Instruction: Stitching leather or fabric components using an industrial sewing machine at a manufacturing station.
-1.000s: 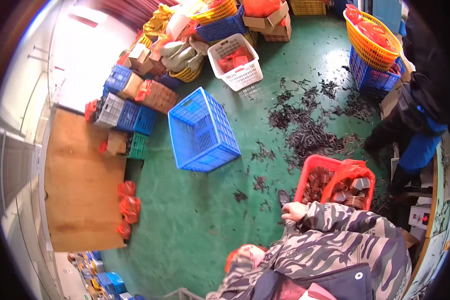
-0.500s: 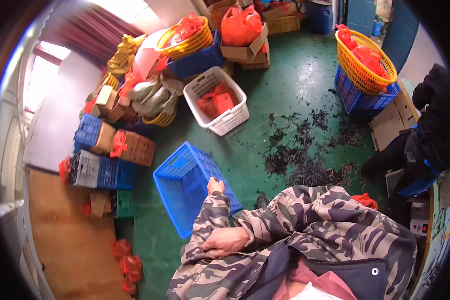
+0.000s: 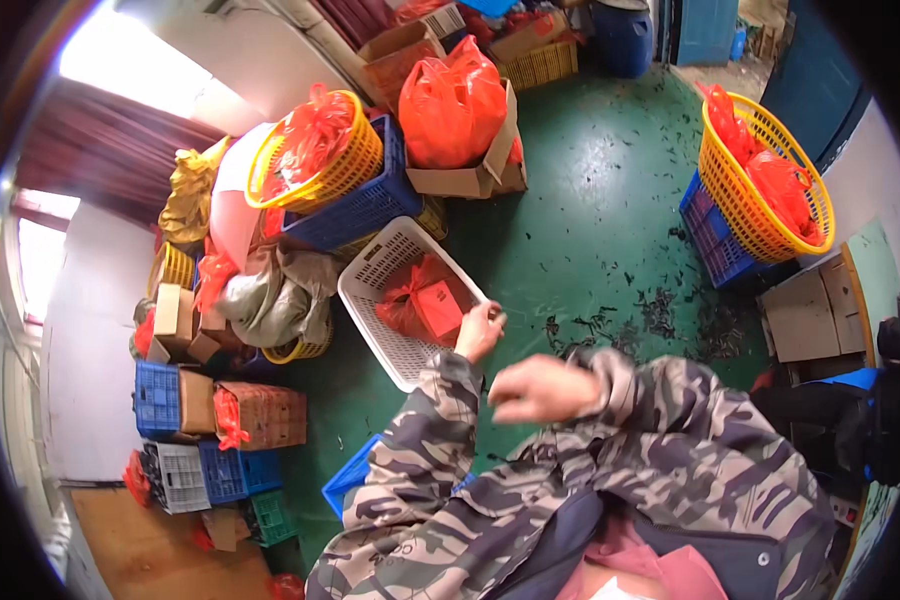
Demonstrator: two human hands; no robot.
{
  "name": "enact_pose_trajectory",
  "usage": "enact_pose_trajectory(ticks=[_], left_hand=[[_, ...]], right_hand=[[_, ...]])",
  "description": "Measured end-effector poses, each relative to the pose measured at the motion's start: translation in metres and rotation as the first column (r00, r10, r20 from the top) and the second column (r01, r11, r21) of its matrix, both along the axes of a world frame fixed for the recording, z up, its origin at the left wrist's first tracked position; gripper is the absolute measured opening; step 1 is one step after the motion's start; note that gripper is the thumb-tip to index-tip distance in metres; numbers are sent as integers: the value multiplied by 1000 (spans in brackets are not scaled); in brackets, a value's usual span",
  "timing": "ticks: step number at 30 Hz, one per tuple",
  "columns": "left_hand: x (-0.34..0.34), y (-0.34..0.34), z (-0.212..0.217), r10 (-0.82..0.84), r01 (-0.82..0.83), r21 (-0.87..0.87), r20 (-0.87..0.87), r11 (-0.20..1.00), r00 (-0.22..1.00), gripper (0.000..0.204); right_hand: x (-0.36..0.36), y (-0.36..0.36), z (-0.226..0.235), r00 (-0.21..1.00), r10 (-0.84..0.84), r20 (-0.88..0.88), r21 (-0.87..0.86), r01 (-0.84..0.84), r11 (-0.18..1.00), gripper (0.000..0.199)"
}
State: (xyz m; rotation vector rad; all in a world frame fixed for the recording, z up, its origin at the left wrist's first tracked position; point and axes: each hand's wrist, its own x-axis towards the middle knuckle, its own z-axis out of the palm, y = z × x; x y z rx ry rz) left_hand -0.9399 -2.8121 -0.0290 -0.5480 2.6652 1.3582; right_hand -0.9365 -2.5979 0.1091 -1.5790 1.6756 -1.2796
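My left hand (image 3: 480,332) is closed on the near right rim of a white plastic basket (image 3: 382,318). Inside the basket lie a red plastic bag (image 3: 410,297) and a flat red packet (image 3: 437,308). My right hand (image 3: 546,388) is just right of the left one, over the floor, slightly blurred, with its fingers stretched out and nothing visible in them. Both arms wear camouflage sleeves. A blue crate (image 3: 348,478) shows only in part below the basket, since my left sleeve covers the rest.
Dark scraps (image 3: 660,318) litter the green floor on the right. Beyond them a yellow basket (image 3: 755,190) of red bags sits on a blue crate. Cartons, crates and sacks (image 3: 280,295) are stacked along the left. A person in dark clothes (image 3: 820,420) is at the right edge.
My left hand has let go of the blue crate and taken hold of the white basket's rim. My right hand has come off the left sleeve and moved forward and right.
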Motion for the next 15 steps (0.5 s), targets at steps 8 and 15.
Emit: enact_pose_trajectory(ticks=[8, 15], left_hand=[[-404, -139, 89, -318, 207, -364, -277, 908, 907, 32], [-783, -306, 23, -443, 194, -464, -518, 864, 732, 31]], right_hand=[[-403, -111, -64, 917, -380, -121, 289, 399, 870, 30], [-670, -255, -137, 884, -464, -61, 338, 456, 823, 24]])
